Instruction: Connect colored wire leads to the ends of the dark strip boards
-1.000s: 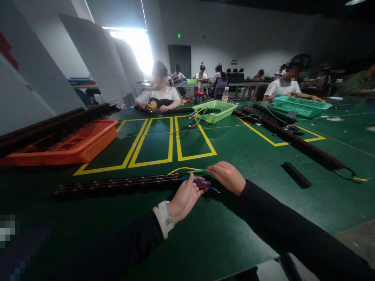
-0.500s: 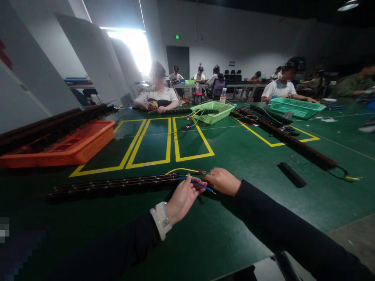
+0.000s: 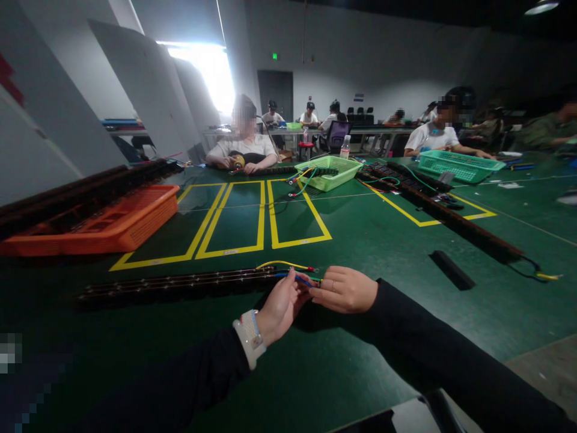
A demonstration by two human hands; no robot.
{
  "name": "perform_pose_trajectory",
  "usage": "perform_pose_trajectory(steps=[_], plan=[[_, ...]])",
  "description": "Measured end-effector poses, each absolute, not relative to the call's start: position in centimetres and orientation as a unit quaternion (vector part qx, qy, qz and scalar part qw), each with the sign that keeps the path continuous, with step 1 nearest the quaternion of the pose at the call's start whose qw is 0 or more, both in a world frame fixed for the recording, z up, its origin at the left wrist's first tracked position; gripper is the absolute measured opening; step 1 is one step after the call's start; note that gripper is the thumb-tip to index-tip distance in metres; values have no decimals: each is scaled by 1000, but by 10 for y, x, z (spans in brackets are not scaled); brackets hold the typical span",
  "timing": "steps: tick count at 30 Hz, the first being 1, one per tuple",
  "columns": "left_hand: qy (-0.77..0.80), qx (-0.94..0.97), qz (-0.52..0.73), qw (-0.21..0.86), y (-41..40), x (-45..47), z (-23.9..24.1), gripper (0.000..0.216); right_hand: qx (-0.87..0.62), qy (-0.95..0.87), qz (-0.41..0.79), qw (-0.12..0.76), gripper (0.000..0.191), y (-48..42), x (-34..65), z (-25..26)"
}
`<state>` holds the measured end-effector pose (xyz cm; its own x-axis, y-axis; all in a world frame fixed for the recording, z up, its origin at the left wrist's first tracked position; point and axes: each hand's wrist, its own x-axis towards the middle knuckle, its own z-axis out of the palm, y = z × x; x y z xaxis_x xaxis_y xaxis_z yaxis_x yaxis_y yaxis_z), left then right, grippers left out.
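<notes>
A long black cable chain (image 3: 180,282) lies on the green table, thin brown and dark lines running along it. From its right end come a blue wire (image 3: 305,281) and a yellow wire (image 3: 286,263) with a red-sleeved ring terminal. My left hand (image 3: 283,302), wearing a white watch, closes its thumb and fingers round the blue wire just beyond the chain. My right hand (image 3: 346,290) pinches near that wire's free end, and its fingers cover the tip. A short green piece of wire shows by the right fingertips; its end is hidden.
Yellow tape outlines (image 3: 229,251) mark the table beyond the chain. An orange basket (image 3: 148,219) stands left, a light green basket (image 3: 333,180) and a teal basket (image 3: 460,171) farther back. Another cable chain (image 3: 473,231) and a black strip (image 3: 451,270) lie right. Co-workers sit across the table.
My right hand has come down and nearer, from behind the blue wire to its free end, which it now covers. My left hand stays almost where it was.
</notes>
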<state>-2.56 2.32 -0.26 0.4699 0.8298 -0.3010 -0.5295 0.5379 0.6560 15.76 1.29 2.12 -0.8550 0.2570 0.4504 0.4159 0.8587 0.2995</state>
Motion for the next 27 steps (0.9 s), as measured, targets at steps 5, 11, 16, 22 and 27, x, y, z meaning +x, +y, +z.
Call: perform_pose_trajectory(steps=[5, 11, 16, 22, 27], plan=[[296, 253, 416, 822, 23, -25, 0, 32, -269, -914, -175, 247, 26, 17, 158, 18], [269, 326, 355, 834, 19, -26, 2, 30, -389, -859, -171, 285, 24, 21, 156, 14], [271, 357, 347, 824, 17, -26, 3, 30, -415, -853, -151, 278, 24, 24, 155, 7], [254, 371, 345, 824, 17, -26, 3, 30, -369, -898, -43, 235, 21, 29, 158, 5], [258, 378, 336, 823, 18, -26, 3, 30, -387, -911, -25, 143, 17, 32, 155, 3]])
